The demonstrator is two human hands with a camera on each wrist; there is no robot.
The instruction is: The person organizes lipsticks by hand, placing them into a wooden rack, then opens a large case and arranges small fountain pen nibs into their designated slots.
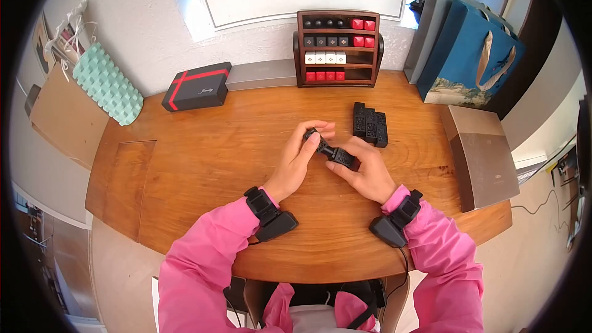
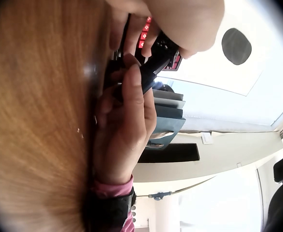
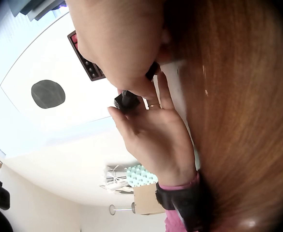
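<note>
Over the middle of the table, both hands hold a black carved piece (image 1: 329,150) with two blocky ends and a narrower middle. My left hand (image 1: 295,160) pinches its upper-left end, the thumb on top. At the lower-right end, my right hand (image 1: 371,169) grips it between thumb and fingers. The left wrist view shows the piece (image 2: 154,66) slanting between the two hands; in the right wrist view only a dark part (image 3: 127,102) shows beside the left palm, the rest hidden by the right hand. Just beyond the right hand lie three similar black carved blocks (image 1: 370,124), side by side.
A wooden rack (image 1: 338,78) at the back carries black, white and red pieces on its shelves. Left of it lies a black box with red ribbon (image 1: 197,87). Blue paper bag (image 1: 456,49) and brown box (image 1: 481,157) stand at right, a mint-green vase (image 1: 108,83) at left.
</note>
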